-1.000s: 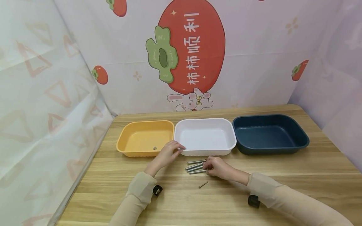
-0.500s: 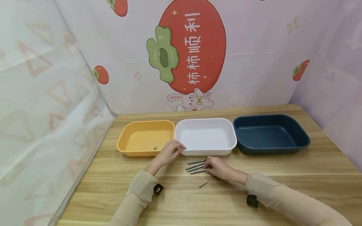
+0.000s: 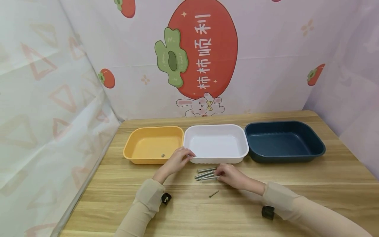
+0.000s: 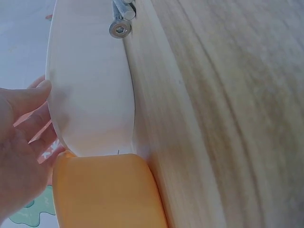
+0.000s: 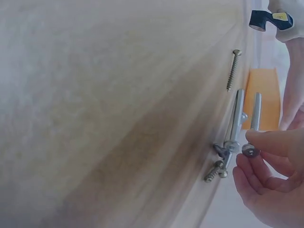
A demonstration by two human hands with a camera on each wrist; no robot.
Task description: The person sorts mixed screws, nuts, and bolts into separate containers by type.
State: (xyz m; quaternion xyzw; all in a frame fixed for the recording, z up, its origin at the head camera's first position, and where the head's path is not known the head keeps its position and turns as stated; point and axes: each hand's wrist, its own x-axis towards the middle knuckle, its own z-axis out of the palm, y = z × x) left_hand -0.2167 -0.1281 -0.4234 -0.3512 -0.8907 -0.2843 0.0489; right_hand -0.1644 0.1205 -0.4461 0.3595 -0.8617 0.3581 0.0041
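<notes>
My left hand [image 3: 176, 161] holds the front left rim of the white tray [image 3: 219, 160], thumb outside and fingers over the edge. With thumb and fingers my right hand [image 3: 232, 176] pinches a long metal bolt [image 5: 256, 114] near its socket head. In the right wrist view that bolt is apart from the pile. Several other bolts [image 3: 204, 175] lie together on the table in front of the white tray, partly hidden by the right hand. Among them, the right wrist view shows a threaded screw [image 5: 213, 172]. A small screw [image 3: 214, 194] lies alone nearer to me.
Left of the white tray stands a yellow tray [image 3: 148, 161] with a small metal nut [image 3: 163, 155] inside. A dark blue tray [image 3: 285, 158] stands on the right, in the same row. All rest on a wooden table [image 3: 189, 217] before a printed cloth backdrop [image 3: 127, 95].
The pinched bolt has shifted up slightly, overlapping the other bolts more in the head view. My left hand keeps its place at the white tray.
</notes>
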